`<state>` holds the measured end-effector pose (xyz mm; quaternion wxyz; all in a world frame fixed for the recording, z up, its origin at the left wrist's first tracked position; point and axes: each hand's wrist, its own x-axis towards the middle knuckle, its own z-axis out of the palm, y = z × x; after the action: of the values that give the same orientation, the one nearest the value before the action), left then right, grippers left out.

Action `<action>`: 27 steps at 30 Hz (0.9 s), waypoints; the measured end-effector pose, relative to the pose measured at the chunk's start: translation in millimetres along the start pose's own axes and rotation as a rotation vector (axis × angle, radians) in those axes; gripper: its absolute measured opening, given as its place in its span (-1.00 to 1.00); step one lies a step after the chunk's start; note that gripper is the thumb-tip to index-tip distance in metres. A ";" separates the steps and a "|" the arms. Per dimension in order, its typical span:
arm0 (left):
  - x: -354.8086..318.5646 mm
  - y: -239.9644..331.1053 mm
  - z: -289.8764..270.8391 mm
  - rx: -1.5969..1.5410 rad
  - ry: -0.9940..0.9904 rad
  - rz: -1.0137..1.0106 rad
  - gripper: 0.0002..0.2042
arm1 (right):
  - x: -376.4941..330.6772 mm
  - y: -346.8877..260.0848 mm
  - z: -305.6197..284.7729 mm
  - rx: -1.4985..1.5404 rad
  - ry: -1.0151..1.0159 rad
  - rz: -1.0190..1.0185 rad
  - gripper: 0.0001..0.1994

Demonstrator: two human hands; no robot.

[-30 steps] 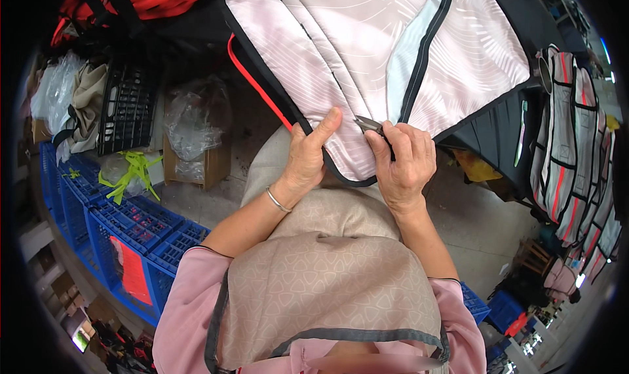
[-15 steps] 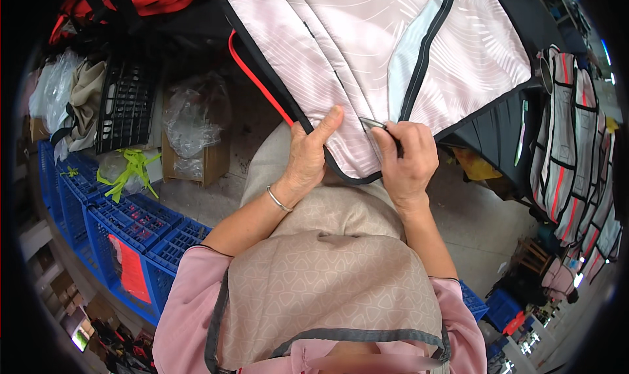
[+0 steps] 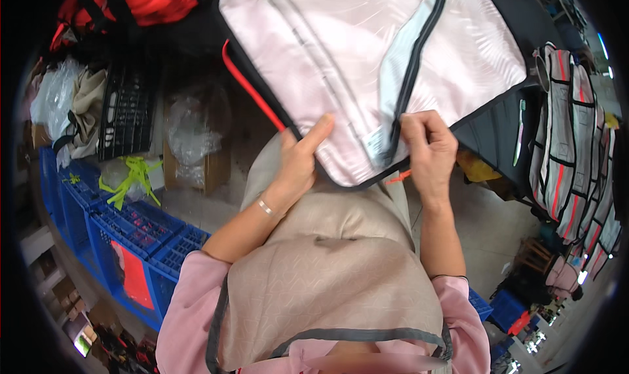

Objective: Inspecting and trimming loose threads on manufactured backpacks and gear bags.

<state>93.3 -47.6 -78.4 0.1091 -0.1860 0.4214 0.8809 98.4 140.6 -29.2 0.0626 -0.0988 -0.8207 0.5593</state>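
You see a pale pink bag panel [image 3: 341,59] with faint leaf-like patterning, black piping and a light blue strip along its black zipper [image 3: 409,79]. Your apron [image 3: 327,276] is beige, your sleeves pink, and the crates [image 3: 124,236] are blue.

Pale pink fabric bag panel [image 3: 341,66] with black piping and black zip, spread flat, tilted.

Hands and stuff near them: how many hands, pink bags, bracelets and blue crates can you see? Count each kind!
Hands: 2, the left hand and the right hand, both gripping the bag's edge
Pink bag: 1
Bracelet: 1
Blue crates: at least 3, stacked close together
Total: 7
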 end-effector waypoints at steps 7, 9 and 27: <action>-3.2 62.8 -63.3 0.539 0.041 0.047 -0.55 | 76.5 -10.2 -64.9 -0.065 0.254 -0.093 -0.54; -2.5 78.4 -59.2 0.597 0.238 0.230 -0.49 | 93.4 -16.0 -68.4 -0.119 0.274 -0.114 -0.53; 128.0 120.2 87.9 2.311 -0.850 1.016 -0.39 | 151.0 33.1 -57.8 -0.067 0.336 -0.070 -0.80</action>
<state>-85.5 -48.9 2.9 -0.0131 0.4772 0.8773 -0.0488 -33.1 239.7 -40.0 0.2152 -0.1641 -0.8197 0.5049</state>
